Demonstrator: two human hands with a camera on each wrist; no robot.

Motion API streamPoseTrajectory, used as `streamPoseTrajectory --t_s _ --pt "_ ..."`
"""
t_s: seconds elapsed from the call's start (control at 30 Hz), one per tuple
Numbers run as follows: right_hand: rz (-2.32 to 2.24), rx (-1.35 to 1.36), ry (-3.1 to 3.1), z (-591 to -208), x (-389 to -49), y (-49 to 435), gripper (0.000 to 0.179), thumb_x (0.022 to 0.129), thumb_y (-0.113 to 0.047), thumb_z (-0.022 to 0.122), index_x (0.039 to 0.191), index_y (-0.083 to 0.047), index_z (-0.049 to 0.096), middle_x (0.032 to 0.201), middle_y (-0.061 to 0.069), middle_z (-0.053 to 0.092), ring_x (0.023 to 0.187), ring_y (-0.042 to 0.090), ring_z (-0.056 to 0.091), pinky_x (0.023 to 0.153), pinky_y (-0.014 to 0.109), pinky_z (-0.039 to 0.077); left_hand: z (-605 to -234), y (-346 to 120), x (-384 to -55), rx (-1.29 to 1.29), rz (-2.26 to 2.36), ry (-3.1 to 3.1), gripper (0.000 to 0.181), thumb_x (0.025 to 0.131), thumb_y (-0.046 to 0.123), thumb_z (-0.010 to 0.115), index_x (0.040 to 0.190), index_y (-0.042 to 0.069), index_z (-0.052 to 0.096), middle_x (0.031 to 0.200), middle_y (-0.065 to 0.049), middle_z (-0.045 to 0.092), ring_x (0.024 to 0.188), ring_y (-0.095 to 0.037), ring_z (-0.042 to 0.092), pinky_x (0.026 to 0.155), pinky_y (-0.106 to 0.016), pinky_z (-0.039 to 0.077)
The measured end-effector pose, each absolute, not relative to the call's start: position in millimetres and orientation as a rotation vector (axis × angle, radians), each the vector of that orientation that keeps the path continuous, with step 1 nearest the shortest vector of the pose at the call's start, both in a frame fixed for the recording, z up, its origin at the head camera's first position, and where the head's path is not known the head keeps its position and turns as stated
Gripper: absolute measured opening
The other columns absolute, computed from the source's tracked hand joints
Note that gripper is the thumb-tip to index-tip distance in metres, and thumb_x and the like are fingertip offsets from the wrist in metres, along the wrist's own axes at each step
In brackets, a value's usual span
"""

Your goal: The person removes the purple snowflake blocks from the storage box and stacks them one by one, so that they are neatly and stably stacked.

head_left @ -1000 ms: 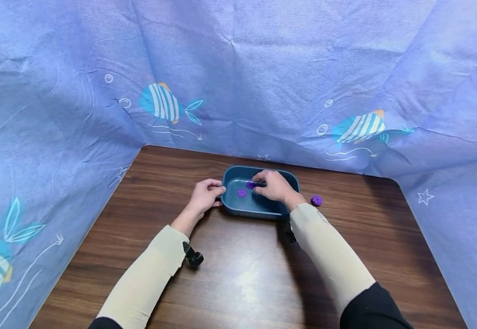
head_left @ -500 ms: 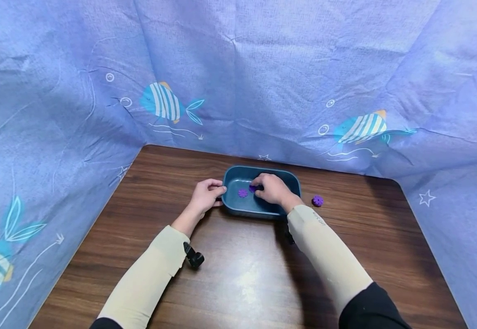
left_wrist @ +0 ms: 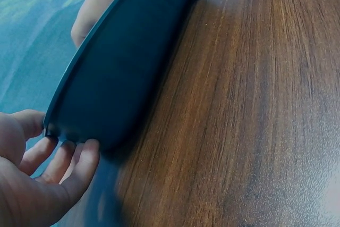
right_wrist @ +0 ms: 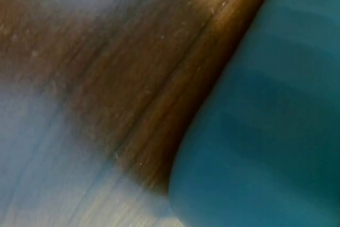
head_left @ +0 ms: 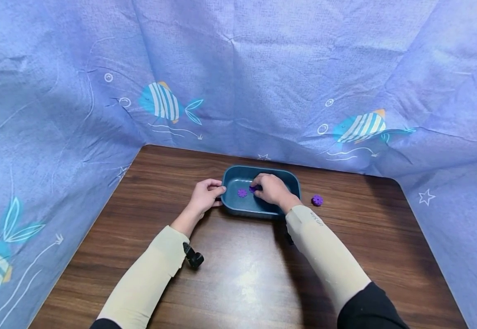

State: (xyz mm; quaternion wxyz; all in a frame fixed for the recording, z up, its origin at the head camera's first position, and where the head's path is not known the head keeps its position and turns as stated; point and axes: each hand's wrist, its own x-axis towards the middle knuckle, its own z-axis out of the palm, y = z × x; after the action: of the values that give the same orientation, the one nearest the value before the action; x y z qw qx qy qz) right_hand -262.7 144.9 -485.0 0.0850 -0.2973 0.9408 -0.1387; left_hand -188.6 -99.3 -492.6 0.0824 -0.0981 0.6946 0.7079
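Note:
A dark teal, rounded rectangular plastic basin stands on the wooden table. My left hand holds its left end, thumb over the rim and the other fingers against the outer wall; the left wrist view shows these fingertips on the wall of the basin. My right hand reaches down inside the basin. Between its thumb and index finger is a purple notched disc, mostly hidden by the fingers. Beside it on the basin floor lies a purple flower-shaped disc. Only the basin's outer side shows in the right wrist view, without the hand.
To the right of the basin, a purple notched piece sits on the wooden table. A blue fish-print cloth hangs behind the table and along both sides. A black camera mount juts from the left wrist.
My right hand has dipped slightly with the purple disc, lower into the basin, and then stayed nearly still. The left hand keeps its hold on the basin's end.

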Motion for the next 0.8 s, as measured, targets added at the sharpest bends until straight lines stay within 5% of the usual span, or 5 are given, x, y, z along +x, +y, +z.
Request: streamPoseTrajectory --t_s 0.8 --pt "-0.674 -0.882 2.821 -475.6 -255.6 163.8 0.027 0.091 -0.023 0.077 0.116 -0.012 0.077 0.114 0.002 0.07 0.104 0.019 0.064 0.095 0.041 0.057 -490.3 -98.5 -187.7 -0.311 2.079 2.102 0.032 0.097 0.008 0.069 0.126 -0.006 0.064 0.101 -0.012 0.065 0.095 -0.03 0.07 0.071 -0.033 0.066"
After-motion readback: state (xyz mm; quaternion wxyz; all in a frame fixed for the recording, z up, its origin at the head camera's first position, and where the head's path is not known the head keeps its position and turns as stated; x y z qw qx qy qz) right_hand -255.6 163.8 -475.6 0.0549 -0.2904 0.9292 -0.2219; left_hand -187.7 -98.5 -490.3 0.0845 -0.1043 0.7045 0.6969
